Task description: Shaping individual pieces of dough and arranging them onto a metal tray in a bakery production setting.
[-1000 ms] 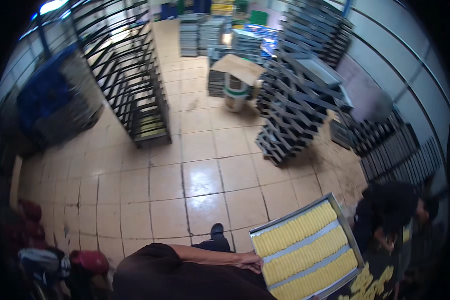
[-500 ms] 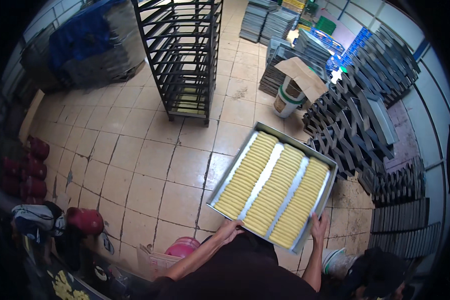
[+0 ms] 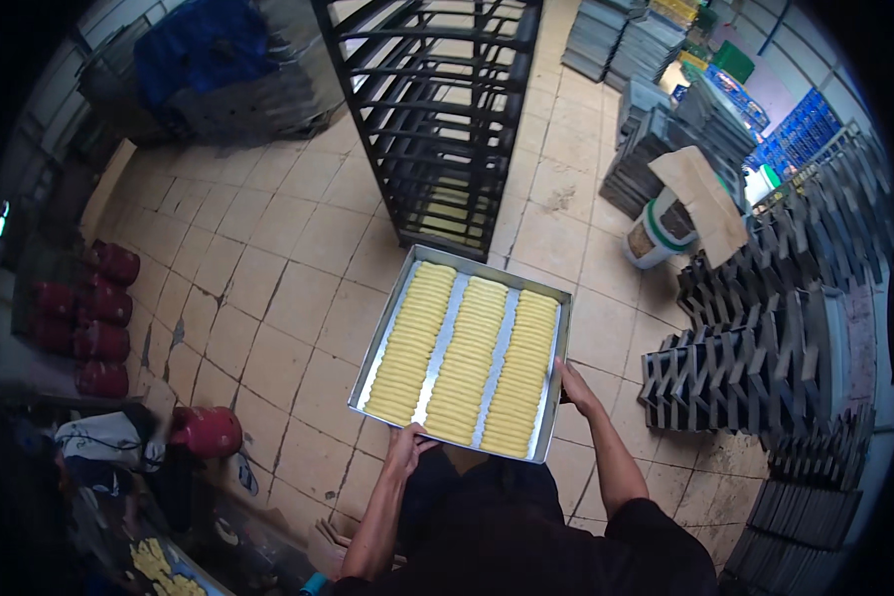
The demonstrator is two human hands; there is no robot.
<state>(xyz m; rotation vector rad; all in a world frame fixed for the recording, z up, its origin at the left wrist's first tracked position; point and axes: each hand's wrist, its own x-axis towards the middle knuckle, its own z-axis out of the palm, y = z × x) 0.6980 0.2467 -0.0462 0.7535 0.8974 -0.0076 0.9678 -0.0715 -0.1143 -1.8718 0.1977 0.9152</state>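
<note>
A square metal tray (image 3: 443, 348) is held out level in front of me. On it lie three columns of yellow, finger-shaped dough pieces (image 3: 472, 358), set closely side by side. My left hand (image 3: 407, 449) is closed on the tray's near edge, left of its middle. At the right edge, my right hand (image 3: 576, 385) grips the side, its fingertips partly hidden. Just beyond the tray's far edge stands a tall dark rack (image 3: 361, 114) with many slots. Low in the rack, yellow pieces (image 3: 457, 204) show on a shelf.
Stacked and leaning metal trays (image 3: 735, 368) line the right side. A white bucket (image 3: 656, 236) with cardboard on top stands before more stacks. Red gas cylinders (image 3: 104, 340) are at the left, with another red cylinder (image 3: 209, 430) nearer. A blue-covered pile (image 3: 204, 65) sits far left.
The tray has swung left and turned straighter, and it now sits right in front of the rack. The rack appears larger and nearer. Both hands have kept their grip.
</note>
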